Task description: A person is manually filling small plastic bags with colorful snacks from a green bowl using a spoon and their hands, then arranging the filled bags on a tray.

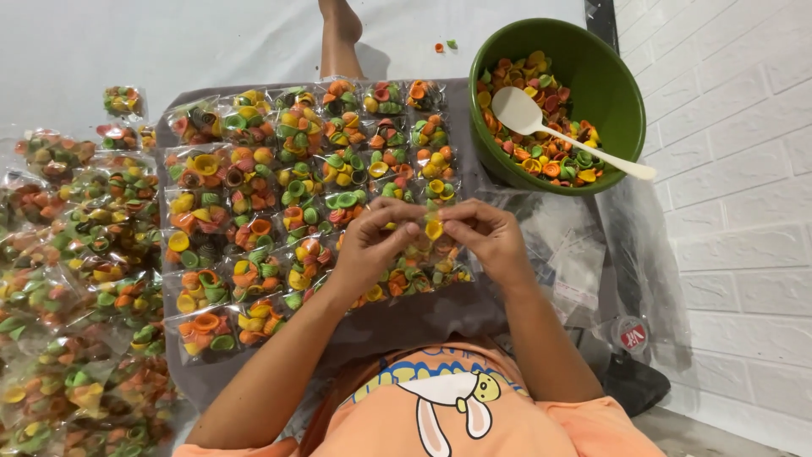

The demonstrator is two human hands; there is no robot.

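White floor (127,42); grey mat (406,317); brick wall (736,169); green bowl (613,85)

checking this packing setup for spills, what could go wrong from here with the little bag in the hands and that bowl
1. Both hands, left hand and right hand, pinch a small clear bag of coloured snack shells; if the top slips, shells may scatter over the packed bags.
2. The white spoon overhangs the green bowl rim; a bump might flip it out.
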